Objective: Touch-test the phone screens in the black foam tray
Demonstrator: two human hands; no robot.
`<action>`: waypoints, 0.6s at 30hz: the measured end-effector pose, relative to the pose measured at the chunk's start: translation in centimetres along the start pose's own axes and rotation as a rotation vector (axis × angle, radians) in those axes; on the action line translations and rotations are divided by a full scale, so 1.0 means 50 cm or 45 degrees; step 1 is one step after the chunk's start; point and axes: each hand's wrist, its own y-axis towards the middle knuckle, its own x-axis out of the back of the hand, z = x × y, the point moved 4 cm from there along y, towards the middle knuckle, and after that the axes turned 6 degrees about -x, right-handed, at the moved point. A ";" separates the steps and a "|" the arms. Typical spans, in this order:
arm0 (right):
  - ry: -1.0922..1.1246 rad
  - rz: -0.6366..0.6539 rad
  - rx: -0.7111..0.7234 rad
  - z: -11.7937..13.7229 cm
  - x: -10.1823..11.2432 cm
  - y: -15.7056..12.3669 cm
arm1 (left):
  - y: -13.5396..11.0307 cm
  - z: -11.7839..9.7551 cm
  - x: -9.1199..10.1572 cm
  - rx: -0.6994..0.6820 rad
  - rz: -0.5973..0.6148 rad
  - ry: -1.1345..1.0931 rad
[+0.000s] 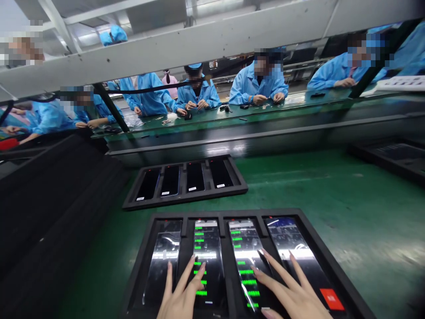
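Observation:
A black foam tray (232, 212) lies right in front of me, holding several smartphones side by side. Two middle phones (207, 248) show green text lines on lit screens. My left hand (181, 294) rests with spread fingertips on the left pair of phones. My right hand (285, 288) lies across the right pair, with fingers spread and pointing up the screens. Neither hand grips anything. A red label (332, 299) sits at the tray's lower right corner.
A second black tray (186, 198) holds several dark phones just beyond on the green bench (348, 208). Black foam trays (49, 208) are stacked at left, and another tray (388, 155) lies at right. Co-workers in blue coats (259, 84) sit across the line.

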 end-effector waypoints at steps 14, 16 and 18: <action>-0.077 -0.015 -0.056 -0.002 -0.020 0.001 | 0.018 -0.006 0.009 0.022 -0.057 -0.036; -0.075 -0.010 -0.062 -0.005 -0.023 -0.002 | 0.018 -0.007 0.010 0.008 -0.061 -0.041; -0.063 -0.010 -0.055 -0.006 -0.027 -0.005 | 0.017 -0.007 0.011 0.001 -0.067 -0.051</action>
